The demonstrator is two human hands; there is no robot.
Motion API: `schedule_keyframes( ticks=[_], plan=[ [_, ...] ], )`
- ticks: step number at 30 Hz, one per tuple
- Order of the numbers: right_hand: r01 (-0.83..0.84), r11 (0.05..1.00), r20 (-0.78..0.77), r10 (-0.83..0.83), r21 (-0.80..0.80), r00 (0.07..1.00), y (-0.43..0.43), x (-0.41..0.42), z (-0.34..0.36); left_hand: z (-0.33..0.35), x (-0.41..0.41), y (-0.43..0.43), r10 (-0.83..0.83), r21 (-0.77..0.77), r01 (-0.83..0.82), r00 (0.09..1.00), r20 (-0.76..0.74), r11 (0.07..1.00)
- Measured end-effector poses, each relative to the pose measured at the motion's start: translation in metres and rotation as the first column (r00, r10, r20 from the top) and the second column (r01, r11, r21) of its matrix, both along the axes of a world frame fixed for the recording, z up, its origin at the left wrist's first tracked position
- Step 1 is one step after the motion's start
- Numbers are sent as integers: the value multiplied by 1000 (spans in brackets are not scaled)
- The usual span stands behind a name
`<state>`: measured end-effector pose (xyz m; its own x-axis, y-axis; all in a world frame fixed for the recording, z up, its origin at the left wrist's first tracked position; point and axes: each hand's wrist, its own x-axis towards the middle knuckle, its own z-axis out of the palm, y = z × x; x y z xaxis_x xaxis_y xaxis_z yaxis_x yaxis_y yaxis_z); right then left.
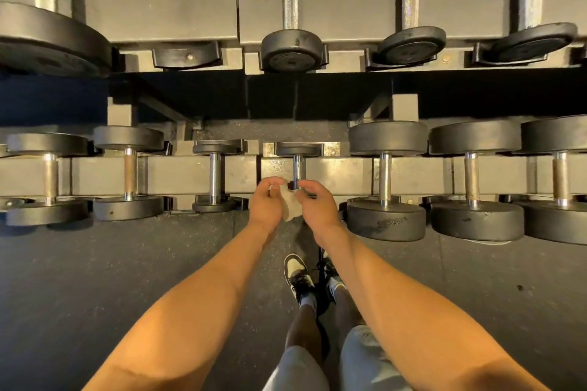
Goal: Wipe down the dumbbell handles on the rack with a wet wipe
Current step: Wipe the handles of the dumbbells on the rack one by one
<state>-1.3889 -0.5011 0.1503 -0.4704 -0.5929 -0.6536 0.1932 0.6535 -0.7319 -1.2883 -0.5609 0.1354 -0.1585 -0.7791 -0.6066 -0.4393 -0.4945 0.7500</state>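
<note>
A crumpled pale wet wipe [289, 205] hangs between my two hands in front of the lower shelf of the rack [343, 173]. My left hand [268, 201] pinches its upper left part. My right hand [316, 203] pinches the top right edge. Both hands are just below a small dumbbell [298, 149], whose chrome handle [298, 170] shows above my fingers; its near end is hidden behind my hands. A similar small dumbbell [215, 174] sits one slot to the left.
Bigger dumbbells [386, 179] fill the lower shelf to the right and left. The upper shelf [190, 11] holds several dumbbells, among them one [290, 25], and an empty cradle [185, 54]. Dark rubber floor [127, 263] lies below, with my shoes [298, 276] under my arms.
</note>
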Motion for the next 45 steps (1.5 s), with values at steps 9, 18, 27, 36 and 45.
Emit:
schedule_keyframes(
  ticks=[9, 18, 27, 36, 45],
  plan=[
    [-42, 999, -261, 43, 8, 964, 1, -1, -26, -27, 8, -7, -196, 87, 201, 978, -64, 976],
    [-122, 988, -331, 147, 97, 932, -10, -4, -47, -47, 4, -21, -305, -83, 326, 932, 195, 942],
    [-46, 995, -255, 67, 84, 965, -23, -14, -73, -68, 2, -27, -188, -51, 192, 980, 72, 980],
    [87, 996, -100, -87, 2, 991, -27, -9, -87, -79, -4, -25, -39, -162, 55, 994, 98, 985],
    [157, 987, 174, -147, -46, 974, -42, -9, -95, -92, -13, -27, -99, -96, 90, 990, -98, 991]
  ],
)
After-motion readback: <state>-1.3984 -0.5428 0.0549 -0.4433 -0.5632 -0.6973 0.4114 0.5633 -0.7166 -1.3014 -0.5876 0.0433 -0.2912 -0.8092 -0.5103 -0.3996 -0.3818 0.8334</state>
